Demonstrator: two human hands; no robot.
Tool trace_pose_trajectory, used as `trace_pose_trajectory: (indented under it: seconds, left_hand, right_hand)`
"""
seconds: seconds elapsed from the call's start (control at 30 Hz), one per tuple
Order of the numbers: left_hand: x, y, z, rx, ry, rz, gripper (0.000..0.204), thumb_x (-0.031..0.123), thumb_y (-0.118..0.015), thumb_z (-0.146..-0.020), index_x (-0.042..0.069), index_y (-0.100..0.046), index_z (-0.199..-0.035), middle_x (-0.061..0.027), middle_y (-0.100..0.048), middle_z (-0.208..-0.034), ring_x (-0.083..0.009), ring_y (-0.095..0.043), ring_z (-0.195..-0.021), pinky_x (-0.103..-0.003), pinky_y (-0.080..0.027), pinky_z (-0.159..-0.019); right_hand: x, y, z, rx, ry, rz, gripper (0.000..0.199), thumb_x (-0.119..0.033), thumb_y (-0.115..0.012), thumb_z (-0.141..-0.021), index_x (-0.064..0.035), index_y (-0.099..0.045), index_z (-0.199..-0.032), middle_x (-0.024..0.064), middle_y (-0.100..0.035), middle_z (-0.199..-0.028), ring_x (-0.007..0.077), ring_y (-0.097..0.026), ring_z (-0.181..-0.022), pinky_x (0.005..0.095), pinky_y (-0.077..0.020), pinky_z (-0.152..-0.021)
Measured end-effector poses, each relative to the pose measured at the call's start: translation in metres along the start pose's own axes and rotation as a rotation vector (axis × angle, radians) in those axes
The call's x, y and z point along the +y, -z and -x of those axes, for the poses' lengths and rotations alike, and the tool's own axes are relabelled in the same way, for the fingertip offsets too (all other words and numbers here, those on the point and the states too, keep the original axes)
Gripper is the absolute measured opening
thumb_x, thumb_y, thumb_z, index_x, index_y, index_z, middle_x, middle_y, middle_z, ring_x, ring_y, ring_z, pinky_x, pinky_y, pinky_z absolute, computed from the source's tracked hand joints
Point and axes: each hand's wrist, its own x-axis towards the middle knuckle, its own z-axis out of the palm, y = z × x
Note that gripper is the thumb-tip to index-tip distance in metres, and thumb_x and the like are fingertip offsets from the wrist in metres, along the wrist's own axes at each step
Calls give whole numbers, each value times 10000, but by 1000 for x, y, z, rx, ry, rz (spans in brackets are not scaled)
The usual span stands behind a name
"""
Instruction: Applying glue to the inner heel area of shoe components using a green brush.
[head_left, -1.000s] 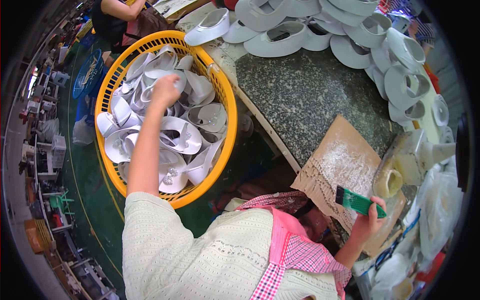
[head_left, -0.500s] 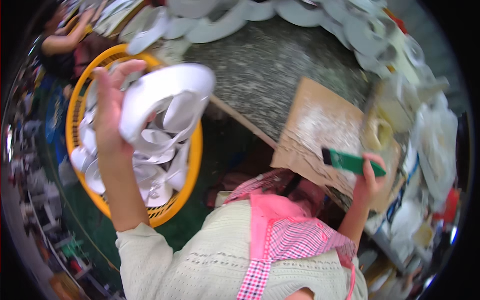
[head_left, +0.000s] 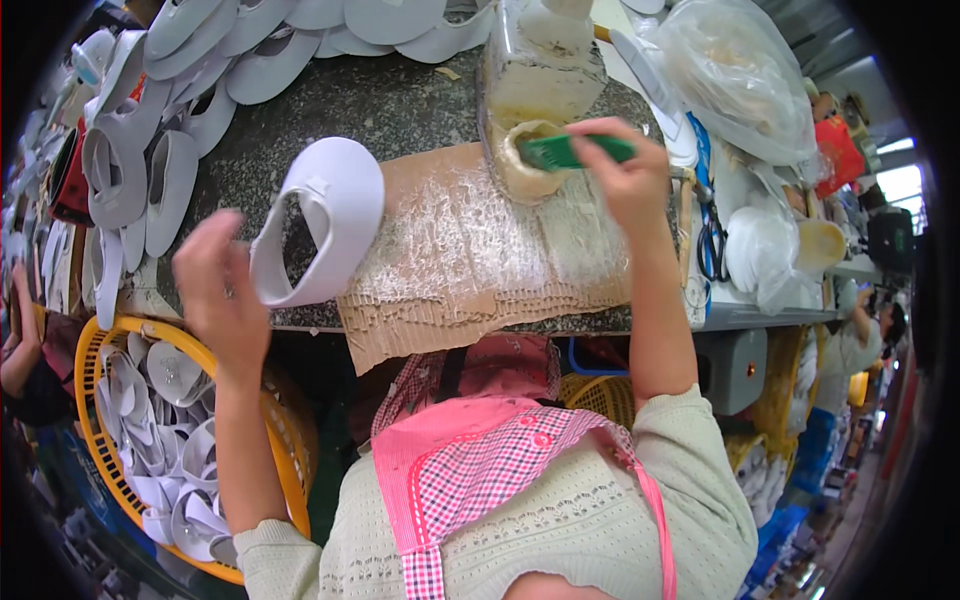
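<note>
The person's right hand (head_left: 634,175) has its fingers wrapped around a green brush (head_left: 580,151). The tip of the brush is down in the round mouth of a cloudy plastic jug (head_left: 545,75), so its end is hidden. The left hand (head_left: 222,295) is up on the other side, with its fingers a bit bent and blurry. A white shoe upper (head_left: 350,190) is just beside that hand, tilted, with its big hole facing up. It is hard to tell if the left fingers are gripping the shoe upper or are only near it. The shoe upper is by the left edge of a brown cardboard sheet (head_left: 440,245), which has shiny white smears on it and a torn front edge. The cardboard lies on a dark, speckled desk (head_left: 270,125). More white shoe uppers (head_left: 270,68) sit in a heap at the back left. Down by the left arm is a yellow basket (head_left: 92,400) full of white pieces (head_left: 180,375). A clear plastic bag (head_left: 740,90) is at the back right.
</note>
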Motion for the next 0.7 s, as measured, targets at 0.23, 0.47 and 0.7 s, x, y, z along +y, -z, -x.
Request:
trace_pose_trajectory:
  seconds: [0.23,0.47,0.7]
  left_hand:
    - [-8,-14,6,-531,220,-113,298,73,-647,-708,36,-563,-992,-100,-589,-828,-252,-596,-734,-336,-473,-637]
    - [28,-21,16,-688,-268,199,343,-17,-626,-676,43,-570,-1009,-91,-574,-833,-241,-599,-703,-315,-500,-615]
    - [26,-24,-6,-904,-268,228,299,56,-592,-707,63,-460,-974,-107,-480,-872,-289,-587,-675,-351,-484,-578]
  right_hand:
    - [14,27,34,-13,226,-267,136,-4,-624,-759,-16,-648,-893,54,-627,-781,107,-557,-622,209,-416,-528]
    - [-13,14,48,-88,-174,-539,139,26,-615,-750,24,-639,-887,97,-610,-757,126,-573,-637,218,-464,-573]
    - [-23,-88,8,-253,120,-559,156,2,-652,-709,-42,-664,-858,77,-649,-806,142,-601,-685,251,-467,-591]
